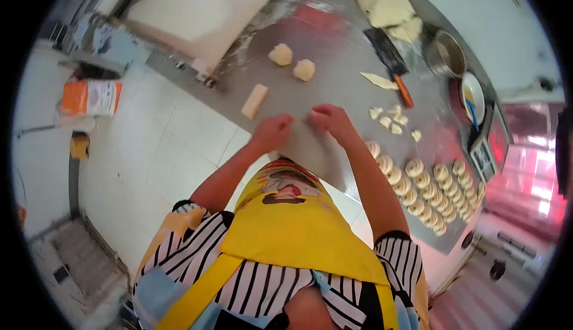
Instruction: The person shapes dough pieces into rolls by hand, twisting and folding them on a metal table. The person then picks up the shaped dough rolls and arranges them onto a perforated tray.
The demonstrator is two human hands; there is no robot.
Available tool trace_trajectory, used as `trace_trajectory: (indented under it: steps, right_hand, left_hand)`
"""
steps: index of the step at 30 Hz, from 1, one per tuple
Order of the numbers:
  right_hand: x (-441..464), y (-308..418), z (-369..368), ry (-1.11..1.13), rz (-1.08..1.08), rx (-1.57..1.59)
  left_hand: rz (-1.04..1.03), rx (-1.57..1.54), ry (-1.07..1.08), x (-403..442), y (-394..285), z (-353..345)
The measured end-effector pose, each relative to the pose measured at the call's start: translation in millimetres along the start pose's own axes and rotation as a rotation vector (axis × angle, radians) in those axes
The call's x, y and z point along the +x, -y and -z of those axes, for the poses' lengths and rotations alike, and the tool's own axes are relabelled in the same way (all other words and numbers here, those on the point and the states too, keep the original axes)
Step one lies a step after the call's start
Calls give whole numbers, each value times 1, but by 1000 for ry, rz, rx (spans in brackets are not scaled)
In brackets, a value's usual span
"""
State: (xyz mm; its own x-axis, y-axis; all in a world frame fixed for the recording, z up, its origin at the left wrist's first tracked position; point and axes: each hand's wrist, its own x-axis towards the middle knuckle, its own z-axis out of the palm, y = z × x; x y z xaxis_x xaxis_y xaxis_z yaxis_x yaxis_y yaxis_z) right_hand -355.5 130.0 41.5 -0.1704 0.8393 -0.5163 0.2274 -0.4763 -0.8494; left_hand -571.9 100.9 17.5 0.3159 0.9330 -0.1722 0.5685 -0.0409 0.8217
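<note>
Both hands are over the near edge of the grey metal table [256, 49], a small gap apart. My left hand [273, 132] has its fingers curled together; whatever it may hold is hidden. My right hand [332, 120] is likewise closed in a pinch, and I cannot make out anything in it. Just beyond my left hand lies a short pale cylinder [255, 101], perhaps wood or dough. Two lumps of dough [292, 61] sit farther back. To the right of my right hand are several small dough pieces [391, 119] and a strip of dough [378, 80].
A dark-bladed cleaver [387, 54] with an orange handle lies near a large dough mass [388, 11]. Rows of coiled dough rolls [422, 181] fill the right corner. Along the far right edge stand a metal pot [446, 55], a bowl [473, 88] with a blue-handled tool, and a framed device [482, 156].
</note>
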Motion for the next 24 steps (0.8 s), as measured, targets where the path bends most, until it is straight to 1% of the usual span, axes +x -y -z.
trace_trajectory:
  steps: [2,3,5,8,11,12,14,15,16,17,19,20,23,24]
  right_hand:
    - [78,36,-52,174,66,-337]
    - [99,41,-69,172,115,-500]
    - [132,37,-105,153,220,-816]
    - [142,20,-131,-31,564,-1014]
    - [111,41,-120,146,276,-717]
    - [94,43,-109,129,272,-650]
    - [55,38,-82,77,265,-508]
    - [36,27,-65,-28,311,-468]
    - [17,10,-48,-133,355,-429]
    - [3,-5,-35,-236,397,-390]
    - [-6,-42,-26,-276,510,-684]
    - [-6,-57,-20,-297,571,-835]
    - [-5,-67,-19,-332,636,-869]
    - [0,-73,-14,-297,681,-848]
  left_hand:
    - [106,-35,-415,-6,40,66]
    - [51,58,-489,-6,62,75]
    - [139,-234,-383,4,97,76]
    - [106,-196,-102,18,90,80]
    - [-31,104,-169,31,91,64]
    - [3,137,-38,32,77,70]
    - [-132,262,-3,37,56,61]
    - [-202,324,19,38,47,52]
    - [-346,372,-48,37,31,36]
    - [-399,384,-25,39,25,20]
    - [-513,409,22,43,22,-17]
    - [-507,387,43,50,24,-28]
    - [-465,292,110,52,34,-38]
    - [-456,241,138,49,33,-30]
